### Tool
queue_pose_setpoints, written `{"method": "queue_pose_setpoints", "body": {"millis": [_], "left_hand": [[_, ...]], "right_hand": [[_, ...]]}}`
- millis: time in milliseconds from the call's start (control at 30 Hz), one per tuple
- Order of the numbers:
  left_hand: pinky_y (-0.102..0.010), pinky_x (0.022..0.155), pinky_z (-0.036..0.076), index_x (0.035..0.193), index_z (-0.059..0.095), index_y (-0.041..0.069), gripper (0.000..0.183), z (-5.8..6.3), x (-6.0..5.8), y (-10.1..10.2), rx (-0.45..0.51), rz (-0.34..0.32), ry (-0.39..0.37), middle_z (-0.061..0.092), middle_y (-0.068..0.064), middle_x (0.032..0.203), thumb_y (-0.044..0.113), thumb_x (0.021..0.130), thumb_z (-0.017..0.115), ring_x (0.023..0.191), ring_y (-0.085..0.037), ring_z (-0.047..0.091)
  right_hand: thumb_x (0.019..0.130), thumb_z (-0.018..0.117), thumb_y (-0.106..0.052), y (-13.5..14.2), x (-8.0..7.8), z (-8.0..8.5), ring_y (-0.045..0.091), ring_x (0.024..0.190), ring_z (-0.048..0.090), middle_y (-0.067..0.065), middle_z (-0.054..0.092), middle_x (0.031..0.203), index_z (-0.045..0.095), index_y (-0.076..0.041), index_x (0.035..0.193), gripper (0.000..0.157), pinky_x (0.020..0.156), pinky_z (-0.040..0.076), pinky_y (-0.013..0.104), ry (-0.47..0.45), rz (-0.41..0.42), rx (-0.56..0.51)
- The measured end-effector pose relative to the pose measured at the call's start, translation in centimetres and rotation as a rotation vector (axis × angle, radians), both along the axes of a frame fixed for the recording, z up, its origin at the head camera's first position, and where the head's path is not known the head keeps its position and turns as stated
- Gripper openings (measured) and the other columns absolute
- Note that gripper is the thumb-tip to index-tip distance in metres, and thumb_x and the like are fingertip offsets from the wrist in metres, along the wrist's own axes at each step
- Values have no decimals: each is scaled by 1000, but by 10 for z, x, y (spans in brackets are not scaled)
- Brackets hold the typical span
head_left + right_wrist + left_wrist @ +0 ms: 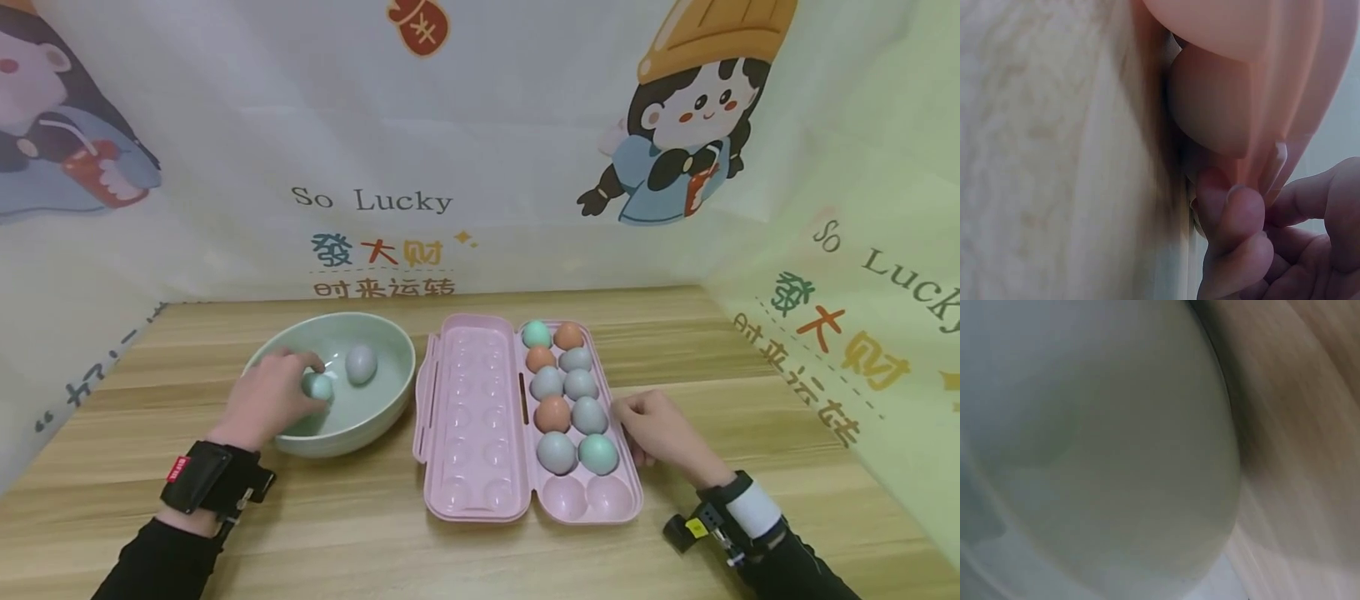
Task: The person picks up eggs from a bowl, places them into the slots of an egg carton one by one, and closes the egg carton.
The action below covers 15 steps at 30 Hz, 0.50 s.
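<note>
On the left, my left hand (264, 398) reaches over the rim of a pale green bowl (375, 421) and grips a light green egg (318, 387) between thumb and fingers. A greyish egg (361, 364) lies in the bowl to its right. The bowl's outer side (1147, 469) fills much of the left wrist view, which hides the fingers. My right hand (663, 429) pinches the right edge of an opened pink egg carton (480, 400); in the right wrist view, fingers (1244, 215) touch the carton's side (1210, 106).
Grey, brown and green eggs (557, 452) sit in two rows in the carton's right half. Its lid lies flat toward the bowl. The wooden table (660, 342) meets a printed cloth (525, 250) at the back and sides.
</note>
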<state>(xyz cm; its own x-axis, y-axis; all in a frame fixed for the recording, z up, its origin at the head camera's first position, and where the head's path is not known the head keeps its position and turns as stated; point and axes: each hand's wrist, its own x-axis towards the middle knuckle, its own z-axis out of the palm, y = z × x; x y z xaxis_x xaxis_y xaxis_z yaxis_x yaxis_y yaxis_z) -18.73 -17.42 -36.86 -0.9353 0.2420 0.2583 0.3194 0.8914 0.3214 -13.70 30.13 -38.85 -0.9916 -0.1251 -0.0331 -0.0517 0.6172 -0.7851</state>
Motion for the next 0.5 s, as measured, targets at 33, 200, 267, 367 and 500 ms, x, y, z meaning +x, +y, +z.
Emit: {"method": "queue_pose_setpoints", "body": {"millis": [33,200,267,367,500], "left_hand": [[-50,71,46,104,68,-5,41,0,0,0,6,-1,0,61,-23,98,12,69,82,84,-35,55],[-50,70,48,105,66,-6,39,-2,-1,0,2,-23,27,60,-25,97,15,75,79,81,-34,57],[-46,65,48,104,66,-6,38,-3,-2,1,-11,-26,41,62,-22,92,19,78,78,74,-30,57],[-38,57,45,101,65,-6,38,-3,-2,1,-19,-24,51,60,-13,80,23,79,76,65,-22,53],[-35,55,43,101,64,-7,39,-1,-2,2,-8,-31,33,59,-9,76,21,79,78,61,-19,51]], "right_hand": [[99,47,-13,0,0,0,13,39,44,2,47,47,57,-5,64,37,38,38,25,2,2,-1],[99,47,-13,-1,1,0,14,39,44,2,47,47,57,-5,64,37,38,37,25,5,0,1],[99,47,-14,-1,2,1,13,39,45,1,48,47,57,-5,64,38,38,37,25,1,2,3],[100,47,-14,-2,3,2,13,39,45,1,47,47,58,-5,65,38,38,37,25,-5,2,2],[100,46,-14,-2,2,2,13,39,44,1,47,47,58,-5,65,38,38,37,25,-4,1,-2]]}}
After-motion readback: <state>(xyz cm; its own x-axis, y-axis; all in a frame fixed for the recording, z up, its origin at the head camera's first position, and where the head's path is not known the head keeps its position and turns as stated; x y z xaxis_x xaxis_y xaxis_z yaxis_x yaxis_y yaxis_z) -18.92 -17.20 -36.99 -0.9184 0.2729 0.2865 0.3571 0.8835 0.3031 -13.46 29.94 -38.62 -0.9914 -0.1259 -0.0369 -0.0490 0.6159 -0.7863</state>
